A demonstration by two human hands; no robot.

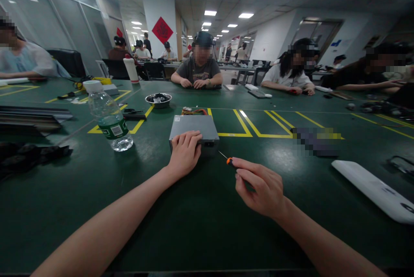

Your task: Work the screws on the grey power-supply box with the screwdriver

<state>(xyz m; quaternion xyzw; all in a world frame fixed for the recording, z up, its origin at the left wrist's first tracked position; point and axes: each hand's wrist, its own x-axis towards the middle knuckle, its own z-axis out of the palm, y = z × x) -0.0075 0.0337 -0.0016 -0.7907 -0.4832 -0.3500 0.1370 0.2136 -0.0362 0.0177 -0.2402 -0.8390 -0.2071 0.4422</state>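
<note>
A grey metal computer power supply (pixel 207 126) rests on the green tabletop in front of me, its power socket on the side facing me and coloured cables (pixel 194 111) behind it. My left hand (pixel 186 152) lies over its near left edge, fingers bent onto the top, gripping it. To the right, my right hand (pixel 260 182) pinches a small screwdriver (pixel 230 162) by its orange and black handle. The thin shaft points up and left, its tip just off the near right corner of the power supply.
A water bottle (pixel 111 117) stands left, near a metal bowl (pixel 158 100) of small dark parts. Dark metal panels (pixel 35 117) and black cables (pixel 29 156) lie farther left. A white device (pixel 371 188) lies right. Across the table sits a person (pixel 202 67); yellow tape marks the surface.
</note>
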